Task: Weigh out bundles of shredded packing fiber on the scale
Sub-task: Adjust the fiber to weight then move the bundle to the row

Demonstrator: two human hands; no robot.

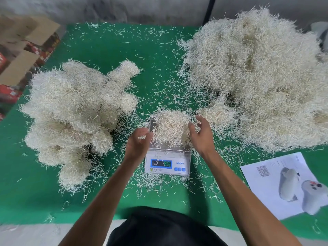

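So the whole green worktop (pixel 110 50) is basically a sorting line. Biggest thing on it is the loose heap of shredded fiber (pixel 257 77) piled up on the right, which I'd guess is the raw supply, parked where the right hand can just reach in and pull. On the left sits the stack of rolled bundles (pixel 74 107), smaller and much tidier; those look like portions already weighed and set aside, well apart from the raw stuff so nothing gets mixed back in.

Between the two piles, dead centre in front of the person, is the scale (pixel 167 160), display facing them so they can read it while fiddling. Digits are too blurry for me to call. On its pan is the current tuft of fiber (pixel 170 128), the one being weighed, hanging a bit over the pan edges.

The right hand (pixel 200 134) is at the right side of that tuft, fingers loosely spread and relaxed, with no real grip on it, more like just touching or shaping. The left hand (pixel 140 139) is at the left edge, fingers curled in and pinching a few strands, probably trimming the weight.

Off to the right there's a printed sheet (pixel 262 189) with a QR code and product photos, and cardboard boxes (pixel 23 55) beyond the left edge. Stray strands (pixel 159 82) are everywhere.
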